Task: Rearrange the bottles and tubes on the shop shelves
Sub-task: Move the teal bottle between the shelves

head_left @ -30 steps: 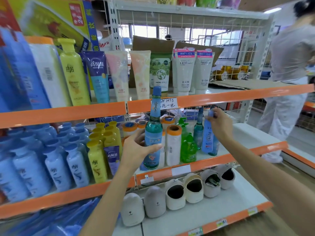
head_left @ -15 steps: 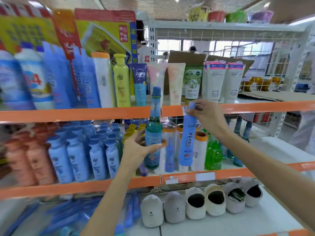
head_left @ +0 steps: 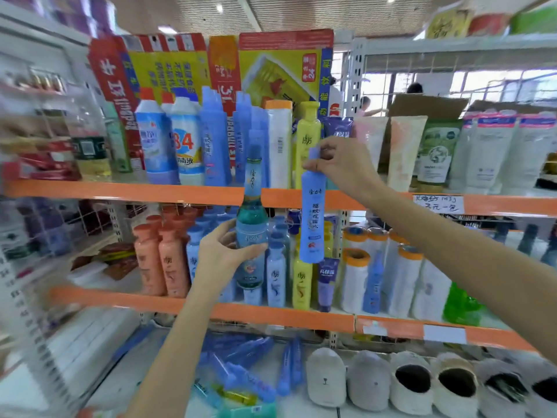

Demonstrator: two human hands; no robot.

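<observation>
My left hand (head_left: pixel 223 251) grips a tall green glass bottle (head_left: pixel 252 218) with a blue cap, held upright in front of the orange shelf edges. My right hand (head_left: pixel 340 167) pinches the top of a slim blue bottle (head_left: pixel 313 218) that hangs upright just to the right of the green one. Behind them the upper shelf (head_left: pixel 126 190) carries blue bottles (head_left: pixel 215 140), a white one, a yellow bottle (head_left: pixel 306 143) and several tubes (head_left: pixel 404 149). The middle shelf (head_left: pixel 271 316) holds orange bottles (head_left: pixel 164 260), pale blue bottles and a purple tube (head_left: pixel 327 282).
White bottles with orange caps (head_left: pixel 355 282) and a green bottle (head_left: pixel 458 306) stand at the right of the middle shelf. Slippers (head_left: pixel 410 381) and blue packets (head_left: pixel 241 366) lie on the bottom shelf. Red and yellow cartons (head_left: pixel 271 70) stand behind the upper row. People appear beyond the rack.
The view has swung left along the rack. My right hand has lifted the slim blue bottle off the middle shelf and carried it left beside the green bottle, which my left hand still holds.
</observation>
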